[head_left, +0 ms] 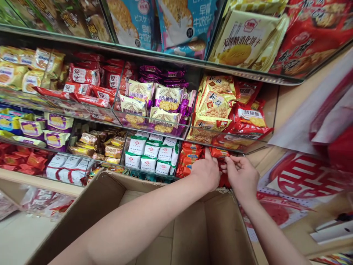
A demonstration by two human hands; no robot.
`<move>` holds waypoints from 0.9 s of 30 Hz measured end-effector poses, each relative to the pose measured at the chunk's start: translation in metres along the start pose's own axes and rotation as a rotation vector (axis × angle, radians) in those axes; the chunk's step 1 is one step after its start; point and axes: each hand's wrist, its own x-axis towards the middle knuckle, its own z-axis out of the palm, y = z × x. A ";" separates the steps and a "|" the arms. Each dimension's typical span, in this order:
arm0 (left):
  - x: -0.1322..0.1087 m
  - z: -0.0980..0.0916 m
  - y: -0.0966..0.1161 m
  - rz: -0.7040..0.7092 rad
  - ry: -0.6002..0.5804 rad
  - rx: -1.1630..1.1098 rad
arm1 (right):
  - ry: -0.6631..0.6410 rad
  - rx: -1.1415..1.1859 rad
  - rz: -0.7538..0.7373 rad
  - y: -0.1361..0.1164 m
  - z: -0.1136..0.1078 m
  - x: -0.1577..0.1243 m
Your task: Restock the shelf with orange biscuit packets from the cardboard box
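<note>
My left hand (206, 172) reaches to the lower shelf bin at the right, its index finger against the left end of an orange-red snack packet (220, 152). My right hand (242, 178) pinches the right end of the same packet between thumb and fingers. Most of the left hand's other fingers are hidden behind the hand. Left of my hands, similar orange-red packets (190, 156) stand stacked in the bin. Below my forearms is an open cardboard box (190, 235), its bottom showing light-coloured flaps.
Green-and-white packets (151, 151) fill the bin to the left. Above hangs a clear shelf front (154, 125) with purple-and-cream biscuit packets (165, 119) and yellow packets (216, 105) behind it. White-and-red bags (311, 110) hang at the right, near a wooden side panel (275, 99).
</note>
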 end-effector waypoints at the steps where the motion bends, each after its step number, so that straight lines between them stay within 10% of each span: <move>1: -0.001 0.001 0.001 -0.002 0.012 0.001 | 0.002 -0.008 -0.014 0.000 0.003 0.002; 10: -0.011 0.003 -0.004 0.039 0.067 0.043 | 0.029 -0.102 -0.093 0.000 0.014 0.009; 18: -0.023 0.002 -0.026 0.167 0.134 0.126 | -0.208 -0.541 -0.831 0.003 -0.007 -0.006; 27: -0.051 -0.006 -0.056 0.347 0.197 0.001 | -0.197 -0.832 -0.696 -0.008 0.016 -0.016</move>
